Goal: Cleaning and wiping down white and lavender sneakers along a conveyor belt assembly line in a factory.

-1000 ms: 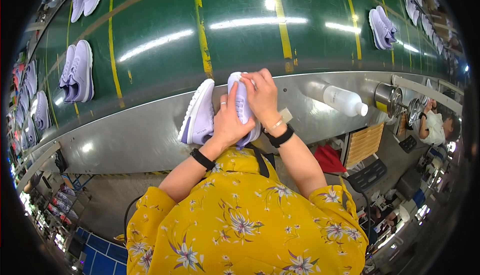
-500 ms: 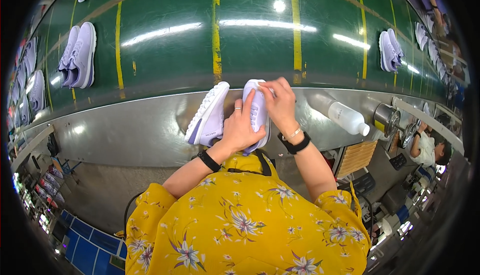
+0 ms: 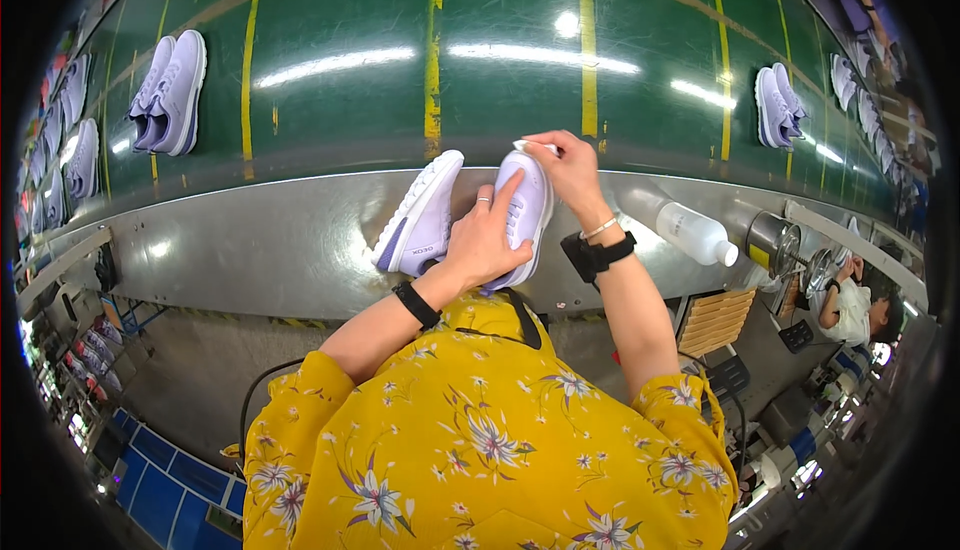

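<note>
My left hand (image 3: 482, 237) grips a lavender sneaker (image 3: 535, 195) from its left side, with a finger laid along the upper beside the laces. The shoe stands on the metal ledge, toe pointing away from me. My right hand (image 3: 572, 174) pinches a small white piece (image 3: 521, 145) just beyond the toe; whether it is cloth or an eraser I cannot tell. Left of the held shoe, a second lavender sneaker (image 3: 428, 212) lies tipped on its side, white sole facing left.
The metal ledge (image 3: 250, 240) runs along a green belt (image 3: 340, 115) with yellow lines. Pairs of sneakers (image 3: 180, 95) ride on it at left and right (image 3: 775, 108). A white plastic bottle (image 3: 690, 233) lies to the right, beside a metal canister (image 3: 773, 240). Another person (image 3: 850, 302) is at far right.
My right hand has moved from the top of the toe to beyond its tip, and the white piece now shows. My left hand stays on the shoe. The left-hand pair shifted slightly right in view.
</note>
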Demonstrator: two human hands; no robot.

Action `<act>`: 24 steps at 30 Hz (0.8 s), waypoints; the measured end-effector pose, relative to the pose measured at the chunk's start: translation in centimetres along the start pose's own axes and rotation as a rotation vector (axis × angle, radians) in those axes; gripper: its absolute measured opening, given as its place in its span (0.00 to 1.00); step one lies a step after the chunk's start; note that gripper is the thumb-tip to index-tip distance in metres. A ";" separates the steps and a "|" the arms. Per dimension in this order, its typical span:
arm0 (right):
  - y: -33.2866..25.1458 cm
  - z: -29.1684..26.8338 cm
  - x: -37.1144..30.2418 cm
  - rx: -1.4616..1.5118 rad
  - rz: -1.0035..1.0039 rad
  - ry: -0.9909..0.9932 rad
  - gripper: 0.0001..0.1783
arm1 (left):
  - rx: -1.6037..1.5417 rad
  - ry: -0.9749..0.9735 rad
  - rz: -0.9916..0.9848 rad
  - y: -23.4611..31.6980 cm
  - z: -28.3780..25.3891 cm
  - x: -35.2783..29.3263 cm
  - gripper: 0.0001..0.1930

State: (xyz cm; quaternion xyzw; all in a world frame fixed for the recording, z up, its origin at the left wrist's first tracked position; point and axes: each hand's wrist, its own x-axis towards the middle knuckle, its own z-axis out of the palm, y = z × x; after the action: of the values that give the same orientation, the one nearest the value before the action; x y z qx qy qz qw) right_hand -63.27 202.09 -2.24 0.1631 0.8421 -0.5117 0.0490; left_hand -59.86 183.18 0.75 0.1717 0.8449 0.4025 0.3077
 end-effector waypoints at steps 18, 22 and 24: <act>8.6 -4.6 -19.6 0.919 0.463 0.381 0.07 | 0.499 0.095 0.853 -0.2 3.7 -2.3 0.30; 6.6 -5.9 -18.6 0.306 0.047 0.413 0.06 | 0.486 0.130 0.862 -1.4 5.1 -2.5 0.28; 4.0 -5.9 -17.7 0.148 -0.024 0.355 0.07 | 0.426 0.163 0.875 -1.7 5.4 -2.5 0.26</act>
State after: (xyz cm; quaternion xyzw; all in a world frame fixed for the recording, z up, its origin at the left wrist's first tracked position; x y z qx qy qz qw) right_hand -44.81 204.99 1.61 0.2438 0.7994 -0.5362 -0.1187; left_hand -54.46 183.92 -2.23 0.5375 0.7783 0.3245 0.0010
